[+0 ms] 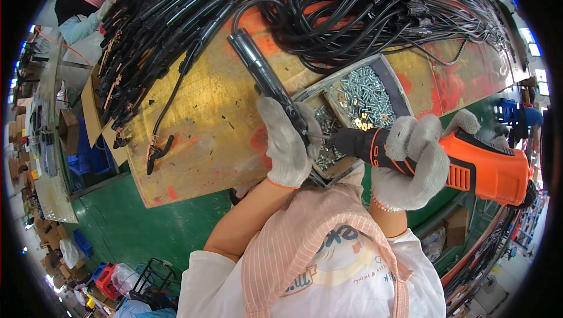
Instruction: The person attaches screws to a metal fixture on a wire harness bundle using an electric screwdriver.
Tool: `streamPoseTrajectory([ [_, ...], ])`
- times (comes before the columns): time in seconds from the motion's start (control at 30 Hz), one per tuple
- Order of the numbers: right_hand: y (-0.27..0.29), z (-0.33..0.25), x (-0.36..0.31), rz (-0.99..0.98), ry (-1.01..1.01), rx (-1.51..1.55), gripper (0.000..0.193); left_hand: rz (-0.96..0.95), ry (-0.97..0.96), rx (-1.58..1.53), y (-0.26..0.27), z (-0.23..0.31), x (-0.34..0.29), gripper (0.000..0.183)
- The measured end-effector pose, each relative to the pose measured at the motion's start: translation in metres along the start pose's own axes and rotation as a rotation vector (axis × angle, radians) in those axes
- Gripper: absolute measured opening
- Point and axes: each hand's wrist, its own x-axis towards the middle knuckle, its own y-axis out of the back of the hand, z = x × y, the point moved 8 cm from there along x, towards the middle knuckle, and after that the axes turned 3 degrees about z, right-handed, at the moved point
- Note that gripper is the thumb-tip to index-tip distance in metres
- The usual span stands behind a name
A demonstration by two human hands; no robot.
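My left hand (285, 145), in a grey knit glove, is closed around a black welding electrode holder (258, 64) that slants over the table. A black cable runs from its far end. My gloved right hand (410, 165) grips an orange and black cordless drill (489, 166), its fingers wrapped over the body. The drill's bit (319, 136) points left and meets the near end of the holder beside my left hand. Whether a screw sits at the tip is too small to tell. Beneath both hands stands an open box (402, 92) of screws (366, 95) and small copper-coloured pieces (363, 122).
Many black electrode holders (170, 19) lie stacked at the far left, one (153, 156) lying apart near the table's left edge. Coiled black cables (340, 19) fill the back of the worn yellow table (199, 107). Another person's sleeved arm (79, 29) shows at the far left.
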Motion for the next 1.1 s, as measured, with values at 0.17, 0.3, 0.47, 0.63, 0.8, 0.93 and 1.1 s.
streamPoseTrajectory([
  [0.17, 0.021, 0.006, -0.019, 0.433, -0.035, 0.015, 0.047, 0.065, 0.002, -0.036, 0.001, -0.003, 0.004, 0.083],
  [0.3, 0.003, -0.005, -0.01, 0.309, 0.091, -0.335, 0.047, 0.029, -0.032, 0.011, 0.001, -0.001, 0.004, 0.082],
  [0.47, 0.003, 0.002, -0.003, 0.19, 0.076, -0.265, 0.047, 0.157, 0.022, -0.04, 0.006, -0.001, 0.0, 0.082],
  [0.63, 0.001, 0.013, -0.001, 0.059, -0.087, -0.125, 0.032, 0.112, -0.029, 0.027, 0.007, -0.002, 0.004, 0.081],
  [0.8, 0.002, 0.014, 0.0, 0.051, -0.144, -0.077, 0.027, 0.098, -0.006, -0.049, 0.009, -0.008, 0.007, 0.079],
  [0.93, 0.0, 0.011, 0.006, 0.015, -0.114, -0.116, 0.034, -0.039, 0.023, -0.041, 0.003, -0.003, 0.001, 0.077],
  [1.1, -0.003, 0.006, 0.019, -0.006, -0.039, -0.169, 0.043, 0.086, 0.005, -0.122, 0.007, -0.008, 0.004, 0.071],
])
